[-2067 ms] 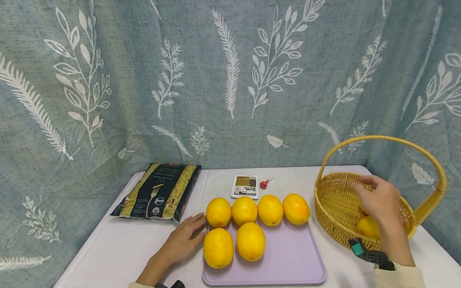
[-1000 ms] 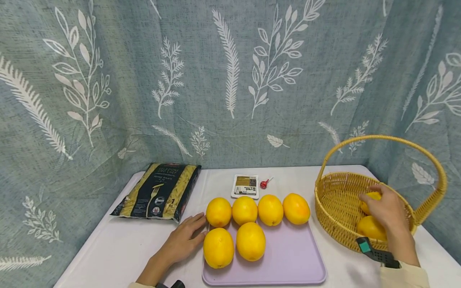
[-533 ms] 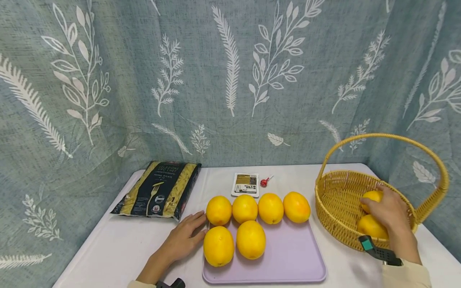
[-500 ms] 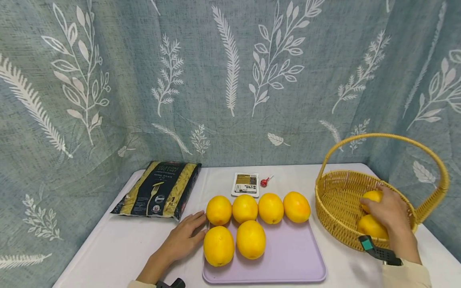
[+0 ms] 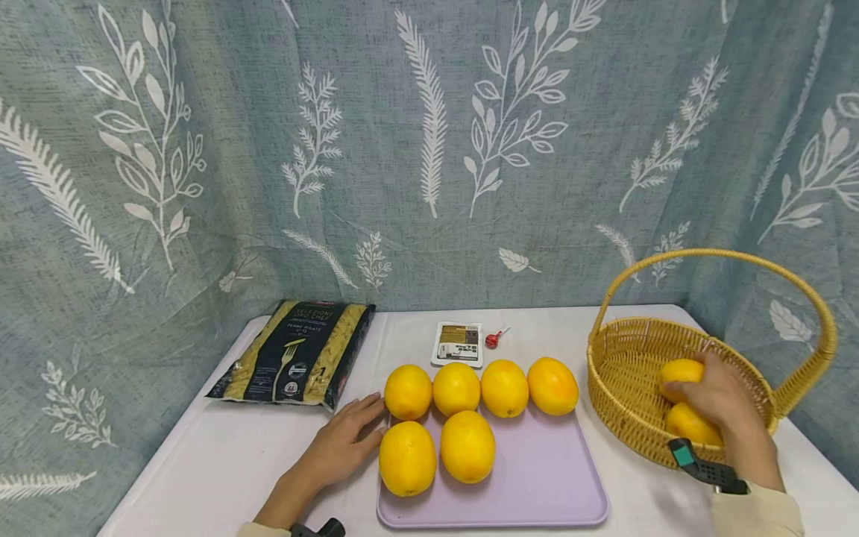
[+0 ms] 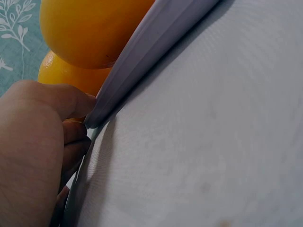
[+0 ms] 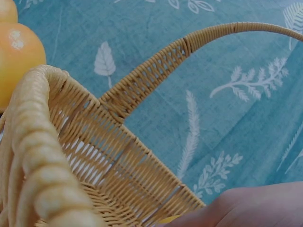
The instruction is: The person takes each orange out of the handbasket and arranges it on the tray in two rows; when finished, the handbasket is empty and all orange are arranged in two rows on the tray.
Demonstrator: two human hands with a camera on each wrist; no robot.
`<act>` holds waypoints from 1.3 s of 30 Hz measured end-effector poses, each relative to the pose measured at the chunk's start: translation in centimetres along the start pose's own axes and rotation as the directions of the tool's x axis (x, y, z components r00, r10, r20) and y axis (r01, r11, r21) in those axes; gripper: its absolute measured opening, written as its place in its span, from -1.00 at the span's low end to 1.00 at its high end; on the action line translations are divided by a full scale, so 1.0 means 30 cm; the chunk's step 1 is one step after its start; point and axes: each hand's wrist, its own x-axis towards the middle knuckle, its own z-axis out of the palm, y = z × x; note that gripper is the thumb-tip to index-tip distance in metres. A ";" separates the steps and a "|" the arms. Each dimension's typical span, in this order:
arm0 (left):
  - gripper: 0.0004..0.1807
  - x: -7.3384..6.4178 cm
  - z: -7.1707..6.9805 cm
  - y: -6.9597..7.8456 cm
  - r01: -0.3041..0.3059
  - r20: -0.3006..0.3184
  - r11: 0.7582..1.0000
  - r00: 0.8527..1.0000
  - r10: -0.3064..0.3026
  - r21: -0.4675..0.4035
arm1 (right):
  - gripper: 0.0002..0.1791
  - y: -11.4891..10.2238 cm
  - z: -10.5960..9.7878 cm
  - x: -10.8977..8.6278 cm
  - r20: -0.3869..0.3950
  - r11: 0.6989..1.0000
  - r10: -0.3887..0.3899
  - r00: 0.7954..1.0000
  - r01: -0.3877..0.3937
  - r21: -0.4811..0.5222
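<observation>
In the head view my right hand (image 5: 728, 395) reaches into a wicker basket (image 5: 620, 418) and grips an orange (image 5: 678, 372), thumb across its near side. A second orange (image 5: 691, 424) lies just in front of it in the basket. The right wrist view shows part of the right hand (image 7: 255, 208) low behind the basket's rim (image 7: 47, 156); a sliver of yellow shows under it. My left hand (image 5: 342, 445) rests at the left edge of a lilac tray (image 5: 537, 485), fingers extended. Its thumb meets the tray's rim (image 6: 142, 52) in the left wrist view.
Several oranges (image 5: 467, 447) sit on the tray, a row at the back and two in front. A pasta bag (image 5: 295, 354) lies at the back left. Behind the tray are a small flat packet (image 5: 458, 344) and a red lollipop (image 5: 493, 340). The basket's tall handle (image 5: 711, 253) arches overhead.
The right hand has lowered into the basket and taken hold of the rear orange, which has shifted slightly left. The left hand and the oranges on the tray stay put.
</observation>
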 end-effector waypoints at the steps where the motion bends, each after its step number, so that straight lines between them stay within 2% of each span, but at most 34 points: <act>1: -0.46 0.000 0.000 0.000 -0.001 0.001 1.000 1.000 0.001 0.000 | 0.07 0.001 -0.001 0.002 0.013 1.000 -0.003 1.000 0.003 0.010; 4: -0.46 0.000 -0.001 0.001 0.003 0.004 1.000 1.000 -0.003 -0.003 | 0.09 0.005 -0.002 0.005 0.029 1.000 -0.014 0.999 0.013 0.027; 11: -0.46 0.000 -0.002 0.002 0.012 0.008 1.000 1.000 -0.012 -0.003 | 0.14 0.007 0.011 0.007 0.007 0.998 -0.012 1.000 0.011 0.064; 19: -0.46 0.000 -0.005 0.005 0.001 0.011 1.000 1.000 -0.001 -0.006 | 0.06 0.008 0.011 0.002 -0.006 0.995 0.030 1.000 -0.029 0.096; 29: -0.47 0.000 -0.003 0.002 0.005 0.011 1.000 1.000 -0.004 -0.006 | -0.03 -0.005 0.019 -0.002 -0.077 0.993 0.059 0.995 -0.051 0.106; 34: -0.46 -0.001 -0.002 0.003 0.012 0.011 1.000 1.000 -0.012 -0.008 | 0.00 -0.013 0.017 -0.005 -0.115 0.992 0.085 0.990 -0.074 0.098; 39: -0.46 -0.003 -0.004 0.004 0.012 0.007 1.000 1.000 -0.012 -0.008 | 0.02 -0.020 0.016 -0.012 -0.176 0.994 0.078 0.981 -0.062 0.094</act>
